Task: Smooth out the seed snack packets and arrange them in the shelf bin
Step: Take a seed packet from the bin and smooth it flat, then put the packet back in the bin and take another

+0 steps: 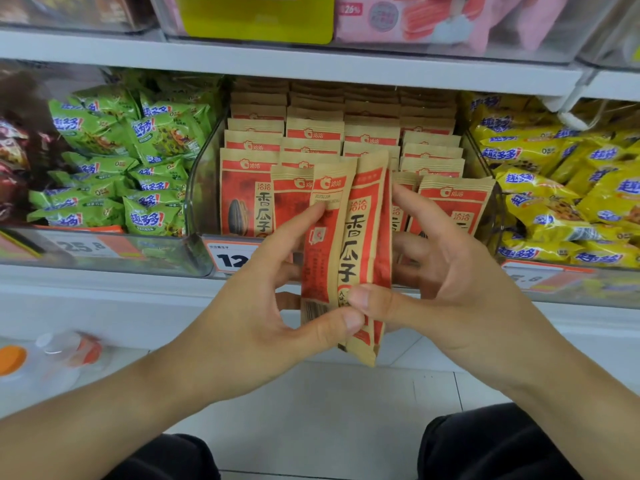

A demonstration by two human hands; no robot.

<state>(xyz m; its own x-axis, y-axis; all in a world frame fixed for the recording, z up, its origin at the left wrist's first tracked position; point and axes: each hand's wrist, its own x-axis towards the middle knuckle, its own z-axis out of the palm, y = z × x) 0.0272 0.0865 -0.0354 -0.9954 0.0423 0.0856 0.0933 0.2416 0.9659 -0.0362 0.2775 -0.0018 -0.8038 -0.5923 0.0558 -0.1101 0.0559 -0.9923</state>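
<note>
While crouching before the shelving, holding two seed snack packets (pixel 349 244) upright side by side, just in front of the clear shelf bin (pixel 197 188) and level with its front edge. Gripping the pair with the left hand (pixel 263 299), thumb pressing low on the front, index fingertip touching the left packet's upper part, other fingers curling behind. Pinching the same pair with the right hand (pixel 446 278), thumb on the lower front beside the left thumb, fingers spreading along the right edge and behind. Standing in rows inside that bin, many more kraft-and-red packets (pixel 311 133), upright and facing forward. Filling the neighbouring bin on the left, green cookie packs (pixel 145 140); filling the one on the right, yellow cookie packs (pixel 554 188), both heaped loosely. Showing on the bin fronts, orange price labels (pixel 232 258).
</note>
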